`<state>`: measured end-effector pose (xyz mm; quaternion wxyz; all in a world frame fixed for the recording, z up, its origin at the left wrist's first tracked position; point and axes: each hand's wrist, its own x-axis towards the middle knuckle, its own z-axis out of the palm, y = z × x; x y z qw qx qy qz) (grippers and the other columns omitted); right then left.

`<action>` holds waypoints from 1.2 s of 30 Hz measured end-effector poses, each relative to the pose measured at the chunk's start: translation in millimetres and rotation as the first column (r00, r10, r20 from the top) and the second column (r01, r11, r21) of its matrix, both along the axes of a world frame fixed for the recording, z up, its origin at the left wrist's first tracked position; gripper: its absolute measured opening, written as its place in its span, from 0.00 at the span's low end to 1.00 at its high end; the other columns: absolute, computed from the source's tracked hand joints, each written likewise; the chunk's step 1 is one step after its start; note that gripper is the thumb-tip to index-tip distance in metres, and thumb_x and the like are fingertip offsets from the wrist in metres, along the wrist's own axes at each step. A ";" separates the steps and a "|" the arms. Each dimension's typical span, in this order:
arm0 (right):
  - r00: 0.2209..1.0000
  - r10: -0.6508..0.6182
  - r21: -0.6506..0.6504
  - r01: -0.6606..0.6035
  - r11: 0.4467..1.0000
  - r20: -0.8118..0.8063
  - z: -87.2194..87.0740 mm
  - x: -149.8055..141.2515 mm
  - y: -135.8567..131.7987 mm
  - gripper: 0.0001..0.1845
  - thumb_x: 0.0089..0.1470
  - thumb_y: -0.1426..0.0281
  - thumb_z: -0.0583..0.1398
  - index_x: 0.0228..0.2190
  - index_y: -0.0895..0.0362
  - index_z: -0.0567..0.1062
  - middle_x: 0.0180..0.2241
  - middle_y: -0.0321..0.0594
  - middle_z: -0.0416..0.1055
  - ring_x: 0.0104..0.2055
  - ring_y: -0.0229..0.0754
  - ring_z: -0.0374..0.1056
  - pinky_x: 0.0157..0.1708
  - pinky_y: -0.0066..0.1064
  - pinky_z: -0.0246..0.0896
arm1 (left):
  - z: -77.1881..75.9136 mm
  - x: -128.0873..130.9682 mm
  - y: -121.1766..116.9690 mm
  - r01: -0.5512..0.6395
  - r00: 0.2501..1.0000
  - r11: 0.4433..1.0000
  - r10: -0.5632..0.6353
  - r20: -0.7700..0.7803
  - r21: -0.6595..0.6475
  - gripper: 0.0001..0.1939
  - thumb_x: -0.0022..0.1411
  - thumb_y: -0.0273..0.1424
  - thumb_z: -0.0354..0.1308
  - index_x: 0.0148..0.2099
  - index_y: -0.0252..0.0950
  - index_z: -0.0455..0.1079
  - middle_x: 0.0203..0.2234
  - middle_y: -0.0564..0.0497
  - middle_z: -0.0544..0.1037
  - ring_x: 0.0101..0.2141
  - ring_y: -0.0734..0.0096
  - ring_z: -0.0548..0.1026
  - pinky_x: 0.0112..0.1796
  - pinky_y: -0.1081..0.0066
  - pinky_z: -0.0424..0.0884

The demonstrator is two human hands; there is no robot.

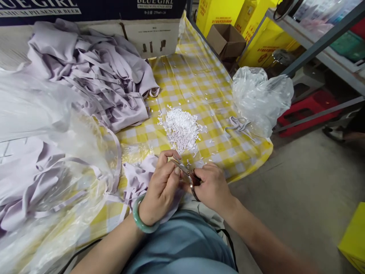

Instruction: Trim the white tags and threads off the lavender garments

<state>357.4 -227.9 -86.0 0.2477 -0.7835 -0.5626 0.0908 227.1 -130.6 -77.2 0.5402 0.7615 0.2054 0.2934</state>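
My right hand (pixel 212 186) is closed around the handles of a small pair of scissors (pixel 186 171), whose blades point up and left toward my left fingertips. My left hand (pixel 164 186), with a green bangle (pixel 139 219) at the wrist, is closed in a pinch on a lilac garment (pixel 139 175) that spills out beneath it over the table edge. The exact bit between the fingertips is hidden. Just beyond both hands lies a heap of small white cut pieces (pixel 182 127).
A pile of lilac garments (pixel 91 72) lies at the back left, before cardboard boxes (pixel 154 36). Clear plastic (pixel 85 152) covers more lilac fabric (pixel 28 179) at left. A plastic bag (pixel 259 95) and loose straps (pixel 238 123) sit at the right edge of the checked tablecloth (pixel 205 87).
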 end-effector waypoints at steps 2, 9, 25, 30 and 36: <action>0.999 -0.028 -0.039 0.027 0.999 -0.045 -3.6 4.0 -2.3 0.26 0.51 0.54 0.63 0.13 0.57 0.68 0.14 0.38 0.66 0.21 0.36 0.58 0.26 0.30 0.48 | -1.6 6.2 1.9 0.021 1.000 1.000 -0.021 -0.009 -0.014 0.15 0.70 0.25 0.43 0.31 0.36 0.65 0.37 0.47 0.66 0.48 0.66 0.62 0.49 0.68 0.61; 0.938 -0.078 -0.040 0.068 0.997 -0.338 0.9 16.6 -3.4 0.22 0.50 0.51 0.63 0.20 0.56 0.69 0.19 0.36 0.67 0.23 0.37 0.60 0.26 0.29 0.53 | -6.8 12.0 2.3 -0.018 0.999 0.996 0.014 -0.048 -0.092 0.16 0.70 0.27 0.43 0.30 0.36 0.64 0.39 0.45 0.68 0.50 0.65 0.64 0.51 0.67 0.64; 0.973 0.131 0.265 -0.078 0.961 -0.189 2.0 -32.1 22.6 0.18 0.51 0.61 0.65 0.39 0.55 0.67 0.37 0.43 0.69 0.41 0.48 0.66 0.42 0.40 0.63 | 23.6 -125.2 40.0 -0.080 0.853 0.922 0.260 -0.453 0.379 0.07 0.63 0.24 0.51 0.44 0.35 0.66 0.39 0.47 0.71 0.40 0.67 0.71 0.41 0.67 0.70; 0.935 0.346 0.295 -0.309 0.904 -0.081 4.0 -49.6 51.9 0.14 0.49 0.72 0.65 0.37 0.54 0.67 0.39 0.44 0.73 0.45 0.49 0.66 0.47 0.40 0.62 | 12.3 -134.1 18.3 0.120 0.841 0.925 0.098 -0.533 0.360 0.07 0.66 0.26 0.50 0.42 0.35 0.68 0.40 0.43 0.71 0.41 0.62 0.68 0.43 0.62 0.68; 0.975 0.177 0.018 -0.177 0.984 -0.137 -13.7 -26.6 59.6 0.07 0.45 0.75 0.59 0.30 0.54 0.67 0.30 0.39 0.69 0.36 0.45 0.64 0.36 0.35 0.60 | 37.4 -146.9 7.6 0.204 0.905 0.976 -0.160 -0.393 0.071 0.06 0.67 0.32 0.53 0.43 0.37 0.68 0.37 0.48 0.74 0.38 0.69 0.73 0.39 0.72 0.68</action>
